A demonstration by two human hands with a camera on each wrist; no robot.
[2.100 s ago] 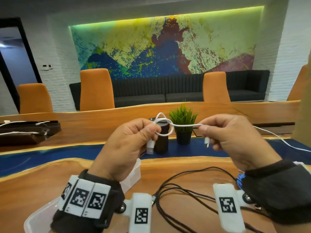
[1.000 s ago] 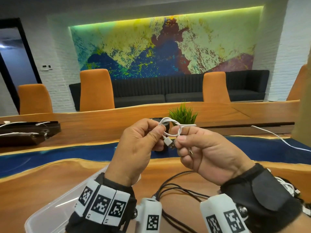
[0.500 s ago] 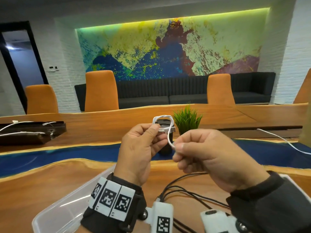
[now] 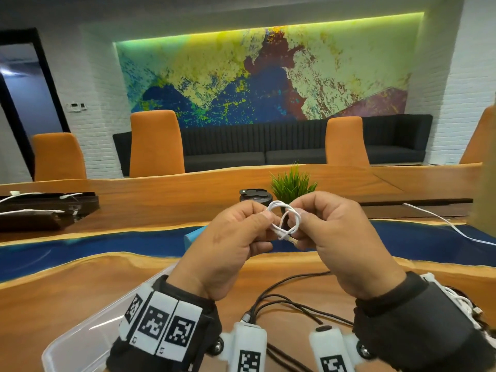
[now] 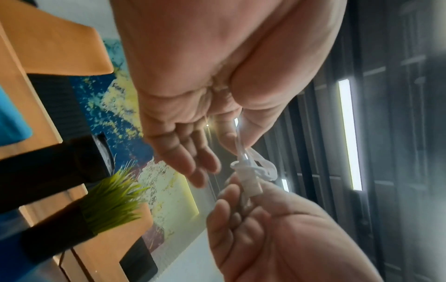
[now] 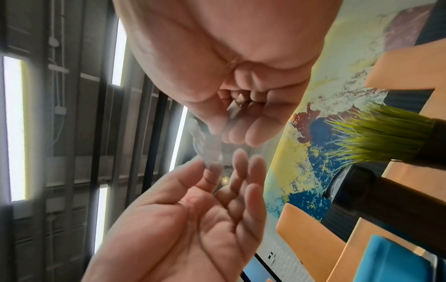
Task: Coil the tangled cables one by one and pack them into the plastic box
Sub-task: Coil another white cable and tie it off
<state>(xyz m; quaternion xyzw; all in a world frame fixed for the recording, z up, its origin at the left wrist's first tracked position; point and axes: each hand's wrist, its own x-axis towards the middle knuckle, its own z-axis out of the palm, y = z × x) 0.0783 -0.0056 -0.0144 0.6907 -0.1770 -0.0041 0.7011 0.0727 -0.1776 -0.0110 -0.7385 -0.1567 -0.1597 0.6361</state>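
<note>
Both hands are raised over the wooden table (image 4: 67, 291) with a small white cable coil (image 4: 284, 220) between them. My left hand (image 4: 264, 224) pinches the coil's left side between thumb and forefinger. My right hand (image 4: 298, 226) pinches the right side, where the plug end sticks out below the loops. In the left wrist view the left hand (image 5: 237, 145) pinches the cable coil (image 5: 253, 169) with its other fingers loose. In the right wrist view the right hand (image 6: 236, 122) curls round a metal connector (image 6: 235, 106). The clear plastic box (image 4: 88, 334) lies under my left wrist.
Black cables (image 4: 281, 299) lie loose on the table below my hands. More tangled cables (image 4: 461, 304) show behind my right wrist. A long white cable (image 4: 442, 224) trails off to the right. A potted plant (image 4: 292, 183) and a black cup (image 4: 253, 197) stand beyond the hands.
The cable was stretched between hands held apart. The hands have since come together and the cable is now wound into a small tight coil pinched from both sides.
</note>
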